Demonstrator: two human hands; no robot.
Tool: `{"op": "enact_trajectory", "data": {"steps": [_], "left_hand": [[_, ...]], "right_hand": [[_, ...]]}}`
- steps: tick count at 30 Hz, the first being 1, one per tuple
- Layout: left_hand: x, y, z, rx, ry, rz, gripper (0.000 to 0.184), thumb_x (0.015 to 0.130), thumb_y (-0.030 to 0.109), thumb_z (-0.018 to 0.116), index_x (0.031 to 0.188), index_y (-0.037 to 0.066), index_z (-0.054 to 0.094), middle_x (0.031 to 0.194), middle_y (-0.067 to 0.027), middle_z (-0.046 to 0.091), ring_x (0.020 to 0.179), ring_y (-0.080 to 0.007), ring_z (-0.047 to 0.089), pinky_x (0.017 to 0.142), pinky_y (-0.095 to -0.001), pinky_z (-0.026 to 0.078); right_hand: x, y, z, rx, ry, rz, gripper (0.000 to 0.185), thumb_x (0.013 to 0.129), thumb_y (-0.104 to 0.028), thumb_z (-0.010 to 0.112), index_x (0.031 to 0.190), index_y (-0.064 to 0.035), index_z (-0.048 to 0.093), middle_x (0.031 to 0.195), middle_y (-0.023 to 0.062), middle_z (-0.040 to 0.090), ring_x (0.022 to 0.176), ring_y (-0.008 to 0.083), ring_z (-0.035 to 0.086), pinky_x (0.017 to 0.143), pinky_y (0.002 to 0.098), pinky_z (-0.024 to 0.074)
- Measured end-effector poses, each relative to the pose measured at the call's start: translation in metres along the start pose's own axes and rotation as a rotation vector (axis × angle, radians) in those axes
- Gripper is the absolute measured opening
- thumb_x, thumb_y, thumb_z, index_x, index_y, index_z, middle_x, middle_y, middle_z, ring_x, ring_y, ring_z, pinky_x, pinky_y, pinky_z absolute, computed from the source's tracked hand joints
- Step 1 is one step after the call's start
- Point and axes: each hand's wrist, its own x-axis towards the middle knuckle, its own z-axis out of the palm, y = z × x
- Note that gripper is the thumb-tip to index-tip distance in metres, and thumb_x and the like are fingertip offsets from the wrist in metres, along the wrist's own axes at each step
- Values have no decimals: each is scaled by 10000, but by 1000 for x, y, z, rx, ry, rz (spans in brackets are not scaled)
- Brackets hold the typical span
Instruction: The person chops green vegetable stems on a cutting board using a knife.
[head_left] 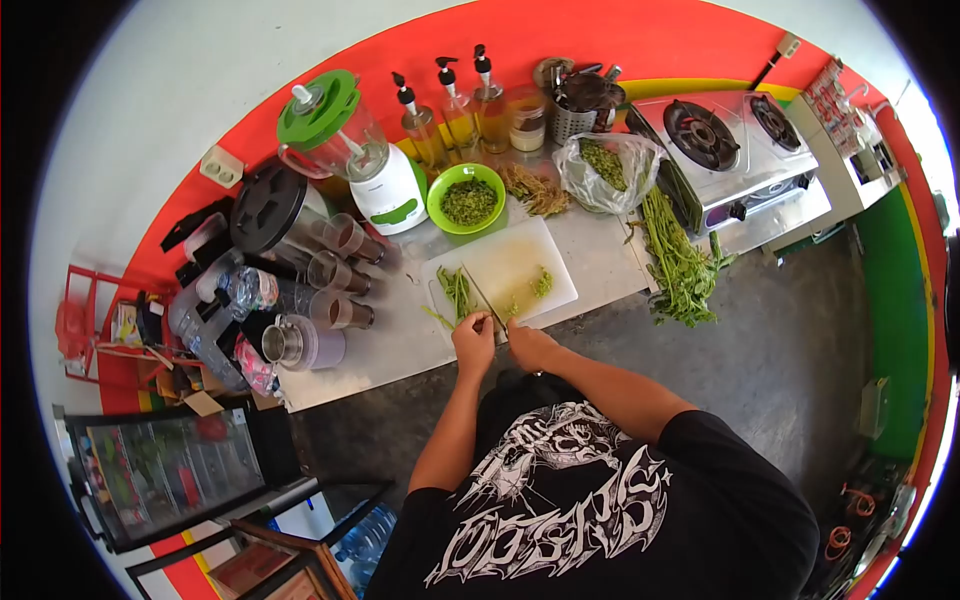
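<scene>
A knife (483, 293) lies across the white cutting board (555, 262), its handle in my closed right hand (532, 347) at the board's front edge. Close beside it, my left hand (474, 342) is closed, fingers pinched at the lower ends of some green stalks (456, 290); exactly what lies between the fingertips is partly hidden. Right of the blade are small cut green pieces (541, 282). Behind the board stands a green bowl (433, 207) of chopped greens (468, 202).
A bunch of leafy stalks (680, 265) hangs over the table's right edge, near a plastic bag (625, 175) and a gas stove (745, 150). At left stand a blender (385, 190), several cups (345, 310) and a metal-topped jar (300, 342). Pump bottles (425, 135) line the back.
</scene>
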Motion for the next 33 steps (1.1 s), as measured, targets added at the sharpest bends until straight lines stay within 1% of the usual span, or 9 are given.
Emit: {"op": "enact_trajectory", "data": {"steps": [3, 6, 9, 13, 15, 22, 26, 28, 33], "left_hand": [[6, 5, -16, -105, -109, -88, 128, 917, 73, 656, 961, -33, 712, 870, -115, 734, 819, -178, 701, 740, -320, 535], [13, 4, -35, 38, -78, 126, 126, 909, 75, 668, 966, -29, 709, 868, -120, 724, 806, -204, 689, 757, -335, 531], [15, -2, -55, 144, -60, 235, 109, 888, 36, 659, 967, -24, 706, 888, -113, 704, 809, -217, 672, 759, -342, 529], [17, -18, -74, 202, -61, 269, 156, 860, -20, 637, 1006, -15, 693, 953, -112, 675, 816, -220, 645, 745, -343, 527], [14, -22, -79, 217, -45, 175, 200, 866, -48, 623, 1047, 8, 686, 985, -85, 661, 810, -171, 613, 724, -306, 520], [15, -17, -78, 276, 77, 144, 374, 798, -129, 574, 1112, 48, 672, 1026, -111, 598, 812, -233, 602, 768, -358, 517], [20, -19, -87, 338, 88, 107, 349, 817, -95, 598, 1104, 82, 686, 1077, -111, 583, 916, -272, 601, 818, -387, 514], [22, -23, -91, 471, 25, 174, 292, 841, -39, 625, 1080, 112, 701, 1123, -94, 566, 1035, -296, 573, 877, -409, 499], [23, -19, -97, 542, -6, 206, 229, 856, 29, 664, 1047, 146, 713, 1136, -64, 539, 1092, -298, 549, 916, -416, 487]], "right_hand": [[-6, 4, -6, 35, -55, 54, 351, 912, -142, 558, 1156, 83, 445, 968, 339, 679, 934, 486, 678, 833, 538, 544], [-8, 10, -11, 74, -33, 130, 357, 918, -144, 554, 1169, 86, 444, 996, 340, 677, 945, 483, 678, 844, 540, 541], [-9, 28, -15, 49, 36, 202, 343, 917, -144, 554, 1163, 72, 453, 1010, 332, 676, 968, 480, 674, 853, 540, 538], [-12, 51, -28, 85, 86, 256, 323, 916, -150, 554, 1146, 55, 459, 1021, 322, 676, 986, 482, 667, 865, 543, 532], [-10, 58, -31, 111, 115, 312, 326, 916, -172, 571, 1131, 47, 462, 1016, 311, 679, 991, 478, 666, 866, 544, 529], [-21, 68, -39, 51, 141, 161, 362, 877, -164, 579, 1168, 25, 478, 1013, 307, 681, 966, 476, 668, 852, 562, 524], [-21, 73, -44, 129, 218, 95, 408, 862, -205, 612, 1180, 12, 477, 954, 320, 675, 919, 502, 653, 827, 583, 512], [-19, 72, -46, 160, 244, 62, 409, 862, -208, 616, 1180, 9, 477, 932, 324, 672, 903, 509, 648, 819, 588, 507], [-19, 68, -52, 209, 307, 25, 376, 874, -196, 640, 1132, 28, 483, 876, 322, 653, 871, 513, 629, 777, 574, 482]]}}
